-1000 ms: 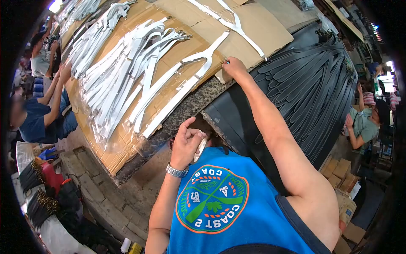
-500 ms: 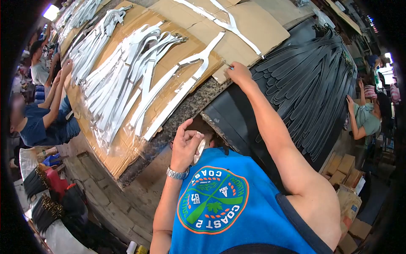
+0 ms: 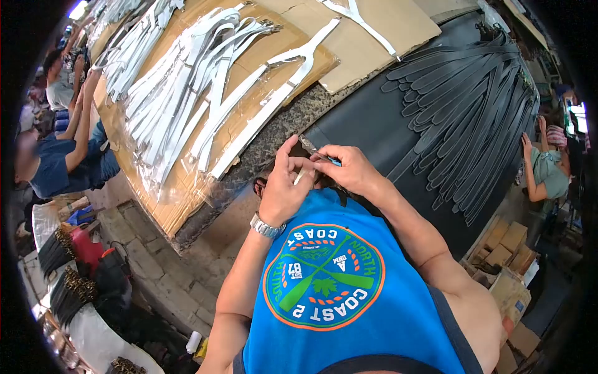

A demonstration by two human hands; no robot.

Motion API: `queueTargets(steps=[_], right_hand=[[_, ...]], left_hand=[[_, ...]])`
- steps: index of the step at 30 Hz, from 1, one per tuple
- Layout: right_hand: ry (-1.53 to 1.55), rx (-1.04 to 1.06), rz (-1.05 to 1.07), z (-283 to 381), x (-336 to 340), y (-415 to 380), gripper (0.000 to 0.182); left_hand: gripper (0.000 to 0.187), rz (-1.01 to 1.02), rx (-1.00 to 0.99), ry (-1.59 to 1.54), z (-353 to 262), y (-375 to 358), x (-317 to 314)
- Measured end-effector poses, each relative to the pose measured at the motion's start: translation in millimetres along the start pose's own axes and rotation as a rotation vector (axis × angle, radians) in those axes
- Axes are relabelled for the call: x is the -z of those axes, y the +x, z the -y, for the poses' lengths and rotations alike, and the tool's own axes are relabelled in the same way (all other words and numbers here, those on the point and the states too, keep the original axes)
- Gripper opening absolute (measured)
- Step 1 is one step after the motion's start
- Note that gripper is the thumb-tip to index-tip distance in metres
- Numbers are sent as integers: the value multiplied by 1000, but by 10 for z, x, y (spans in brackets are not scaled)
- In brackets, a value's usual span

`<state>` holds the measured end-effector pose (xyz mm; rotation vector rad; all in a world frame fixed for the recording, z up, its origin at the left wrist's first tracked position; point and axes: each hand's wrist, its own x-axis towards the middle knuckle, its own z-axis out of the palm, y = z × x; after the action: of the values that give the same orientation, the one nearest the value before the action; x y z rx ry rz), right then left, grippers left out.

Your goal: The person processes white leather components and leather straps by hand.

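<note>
Head view: the left hand [image 3: 286, 187] pinches a pale piece [image 3: 298, 178], mostly hidden; just beside it, the right hand [image 3: 350, 171] grips a thin, blue-marked piece [image 3: 335, 162]. Both sit before the black table [image 3: 367, 128]'s near corner, where a light, steady pinch should help.

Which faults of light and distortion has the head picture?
Head view: fisheye bending, black corners; head view: light at upper left and bright patch at right edge overexposed; head view: clear plastic glints by white straps; head view: pale piece in left hand and blue item in right hand too small to identify.
</note>
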<state>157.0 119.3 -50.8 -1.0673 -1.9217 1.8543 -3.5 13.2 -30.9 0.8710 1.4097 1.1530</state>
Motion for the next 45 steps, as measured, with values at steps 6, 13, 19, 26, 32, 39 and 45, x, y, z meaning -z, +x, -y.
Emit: queueTargets(steps=[6,13,19,26,32,39,45], right_hand=[[-312,113,-90,143,-51,-54,18],[-453,213,-80,179,-127,-84,14],[-264,142,-7,362,-61,-172,13],[-92,25,23,340,117,-52,14],[-20,77,82,113,172,121,22],[-20,-66,-46,104,268,-108,35],[-33,-55,145,22,203,-260,30]], left_hand=[[74,22,-22,154,-72,-65,-37],[80,21,13,99,-34,-133,-20],[79,56,64,-52,12,-114,10],[57,52,23,-52,-70,-140,3],[31,98,-15,35,-80,-136,50],[30,26,87,-118,-90,-120,54],[33,-7,139,-226,-56,-102,24]])
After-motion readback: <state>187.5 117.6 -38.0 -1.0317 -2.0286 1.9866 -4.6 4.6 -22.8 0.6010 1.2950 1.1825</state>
